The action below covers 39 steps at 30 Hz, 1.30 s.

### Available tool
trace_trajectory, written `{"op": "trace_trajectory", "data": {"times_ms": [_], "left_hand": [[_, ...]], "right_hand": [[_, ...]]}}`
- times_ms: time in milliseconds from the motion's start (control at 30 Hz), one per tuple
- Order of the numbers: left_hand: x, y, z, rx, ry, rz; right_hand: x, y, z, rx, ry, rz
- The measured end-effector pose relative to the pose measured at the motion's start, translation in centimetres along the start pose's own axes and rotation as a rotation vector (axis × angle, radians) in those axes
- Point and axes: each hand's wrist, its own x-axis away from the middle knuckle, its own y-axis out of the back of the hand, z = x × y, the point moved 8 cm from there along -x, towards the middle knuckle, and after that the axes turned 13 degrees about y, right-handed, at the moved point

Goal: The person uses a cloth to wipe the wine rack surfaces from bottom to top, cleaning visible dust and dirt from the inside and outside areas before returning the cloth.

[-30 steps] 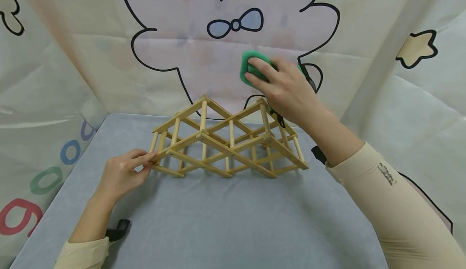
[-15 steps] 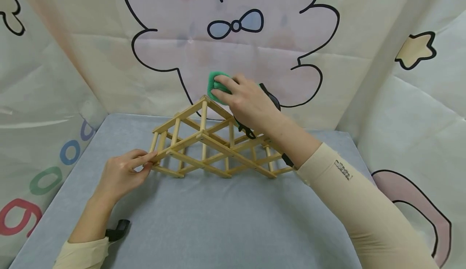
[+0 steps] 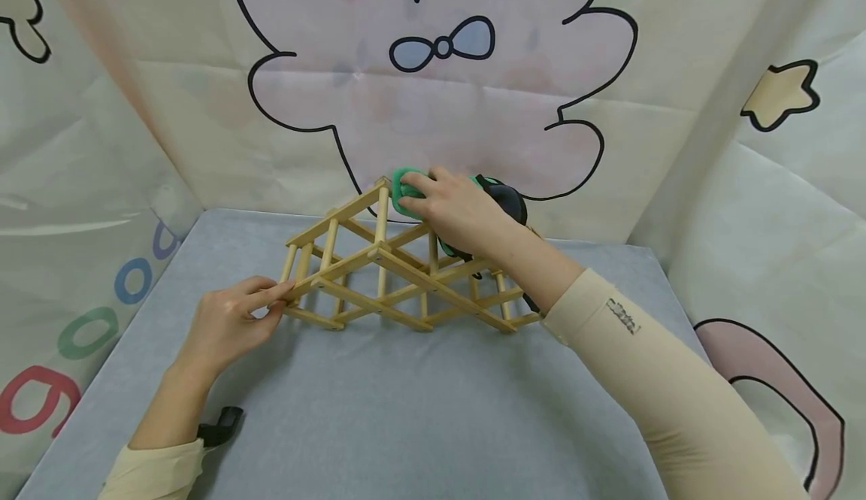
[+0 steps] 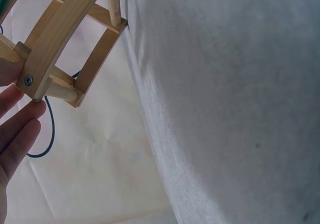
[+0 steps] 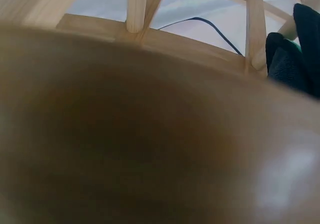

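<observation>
Two hands work a wooden lattice rack [image 3: 399, 271] standing on the grey table [image 3: 379, 410]: the left hand [image 3: 233, 318] pinches its near-left corner, seemingly bracing it, while the right hand [image 3: 460, 210] grips a green sponge [image 3: 404, 188] against the top ridge.

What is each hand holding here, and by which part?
The right hand grips a green sponge around its body; the left hand pinches the wooden rack at its left end slat.
</observation>
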Motion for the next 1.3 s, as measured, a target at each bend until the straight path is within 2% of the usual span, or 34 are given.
{"op": "trace_trajectory", "data": {"times_ms": [267, 433, 867, 1167, 1300], "left_hand": [[-0.2, -0.2, -0.3, 0.006, -0.011, 0.002], [-0.3, -0.2, -0.4, 0.012, -0.016, -0.001], [-0.2, -0.3, -0.5, -0.002, -0.020, -0.007], [-0.5, -0.1, -0.7, -0.003, 0.007, 0.022], [-0.9, 0.4, -1.1, -0.006, 0.019, 0.025]], "right_hand": [[0.5, -0.7, 0.0, 0.052, -0.045, 0.146], [0.7, -0.8, 0.0, 0.067, -0.050, 0.157], [0.4, -0.1, 0.3, 0.065, -0.030, 0.048], [1.3, 4.5, -0.7, 0.030, -0.066, -0.109], [2.2, 7.0, -0.9, 0.032, -0.074, -0.223]]}}
